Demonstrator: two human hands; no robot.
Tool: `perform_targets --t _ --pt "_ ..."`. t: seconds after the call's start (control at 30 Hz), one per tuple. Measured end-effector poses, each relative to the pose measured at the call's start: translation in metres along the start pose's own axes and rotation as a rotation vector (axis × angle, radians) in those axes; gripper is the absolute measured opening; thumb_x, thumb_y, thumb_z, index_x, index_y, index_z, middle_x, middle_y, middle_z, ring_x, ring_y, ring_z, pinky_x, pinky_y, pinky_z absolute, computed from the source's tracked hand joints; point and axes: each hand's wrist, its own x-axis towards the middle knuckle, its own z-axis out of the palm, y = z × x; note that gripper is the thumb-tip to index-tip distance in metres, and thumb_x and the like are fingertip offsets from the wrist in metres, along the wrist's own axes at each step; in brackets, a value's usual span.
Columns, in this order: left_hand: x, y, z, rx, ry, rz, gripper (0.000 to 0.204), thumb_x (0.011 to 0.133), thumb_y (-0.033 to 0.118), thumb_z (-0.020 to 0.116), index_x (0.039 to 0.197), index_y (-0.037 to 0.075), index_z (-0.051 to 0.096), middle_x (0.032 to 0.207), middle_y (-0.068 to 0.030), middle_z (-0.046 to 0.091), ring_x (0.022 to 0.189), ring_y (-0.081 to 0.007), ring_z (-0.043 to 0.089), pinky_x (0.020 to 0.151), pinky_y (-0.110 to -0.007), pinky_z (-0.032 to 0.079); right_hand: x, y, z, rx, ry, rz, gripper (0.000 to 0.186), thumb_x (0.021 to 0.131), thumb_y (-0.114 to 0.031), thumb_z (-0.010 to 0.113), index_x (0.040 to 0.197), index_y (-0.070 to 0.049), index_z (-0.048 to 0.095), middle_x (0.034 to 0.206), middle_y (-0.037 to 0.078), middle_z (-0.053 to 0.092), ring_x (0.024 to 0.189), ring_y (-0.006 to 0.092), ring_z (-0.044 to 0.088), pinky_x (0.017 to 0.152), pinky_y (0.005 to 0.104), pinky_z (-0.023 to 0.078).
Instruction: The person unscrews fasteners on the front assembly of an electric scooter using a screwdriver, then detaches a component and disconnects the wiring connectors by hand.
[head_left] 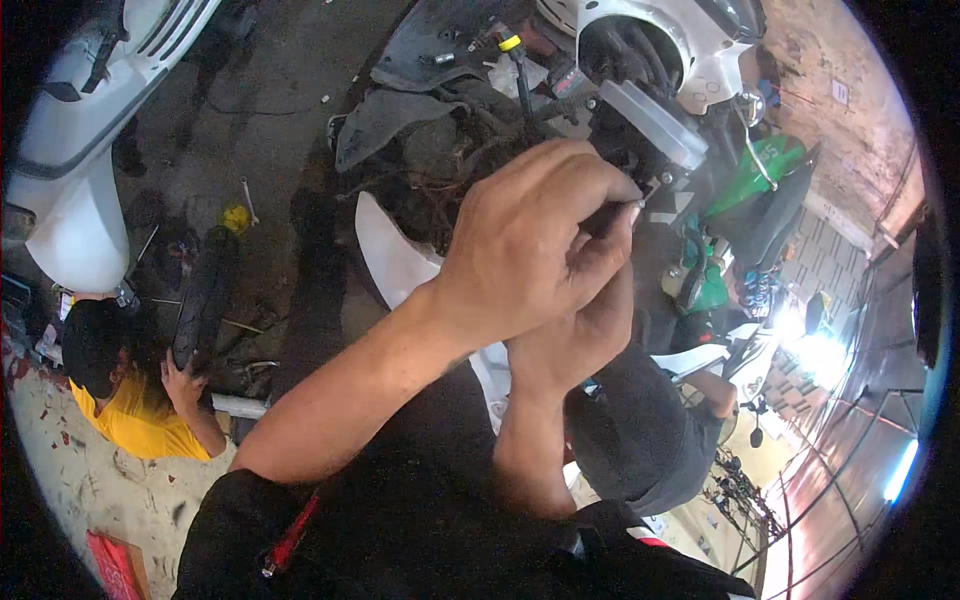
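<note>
My left hand (540, 235) is raised in front of me, with thumb and forefinger pinched together. Whatever may sit in that pinch is too small to make out. Just below and partly behind it is my right hand (585, 335), its fingers curled and mostly covered by the left. The wrists nearly overlap. Beyond both hands lies a partly stripped scooter with dark inner parts (425, 150) and a curved white body panel (390, 250). A translucent plastic piece (655, 125) is just past my left fingertips.
At left, a person in yellow (150, 420) has a hand by a black tyre (205, 290). Another person in dark grey (640, 430) is close on my right. White scooter bodywork (75, 210) stands far left, a green panel (765, 170) at right. A wrench (249, 200) lies on the floor.
</note>
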Motion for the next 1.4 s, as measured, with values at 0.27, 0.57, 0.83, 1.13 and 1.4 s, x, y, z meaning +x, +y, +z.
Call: perform_targets --t 0.27,0.57,0.83,1.13,1.4 --pt "-0.004 0.003 -0.003 0.069 0.016 -0.090 0.013 0.081 0.013 0.071 0.088 0.003 0.067 0.077 -0.0083 0.063 0.067 -0.0200 0.062 0.061 -0.030 0.048 0.007 0.012 -0.006 0.065 -0.050 0.021 0.015 0.095 -0.007 0.056 0.104 0.005 0.060 0.097 0.010 0.065 0.088 0.0151 0.059 0.080 0.0276 0.047" --pt "0.006 0.010 -0.006 -0.107 -0.079 -0.340 0.009 0.086 0.008 0.067 0.090 0.000 0.066 0.078 -0.0047 0.065 0.068 -0.0070 0.057 0.061 -0.023 0.046 0.022 0.004 -0.010 0.319 -0.022 0.059 0.018 0.096 -0.010 0.059 0.102 0.006 0.063 0.091 0.008 0.066 0.080 0.0104 0.059 0.072 0.0226 0.047" --pt "0.005 0.020 -0.005 -0.084 -0.085 -0.406 0.013 0.088 0.008 0.067 0.095 -0.002 0.064 0.081 -0.0033 0.065 0.073 -0.0062 0.058 0.064 -0.021 0.046 0.025 -0.003 -0.021 0.412 -0.083 0.191 0.017 0.095 -0.009 0.059 0.098 0.006 0.064 0.086 0.005 0.065 0.076 0.0077 0.055 0.065 0.0200 0.043" --pt "0.019 0.011 -0.026 -0.257 -0.213 -0.580 0.016 0.089 0.006 0.064 0.102 -0.003 0.064 0.091 -0.0069 0.067 0.079 -0.0088 0.061 0.066 -0.023 0.051 0.025 -0.003 -0.019 0.384 -0.067 0.190 0.018 0.094 -0.013 0.061 0.098 0.005 0.065 0.081 0.002 0.062 0.068 0.0062 0.050 0.058 0.0197 0.038" --pt "0.016 0.015 -0.028 -0.199 -0.303 -0.479 0.026 0.081 0.006 0.071 0.105 -0.001 0.065 0.085 -0.0011 0.059 0.071 -0.0042 0.054 0.060 -0.017 0.045 0.026 -0.001 -0.018 0.459 -0.056 0.260 0.020 0.096 -0.015 0.060 0.096 0.005 0.064 0.083 0.003 0.063 0.073 0.0076 0.053 0.063 0.0204 0.042"
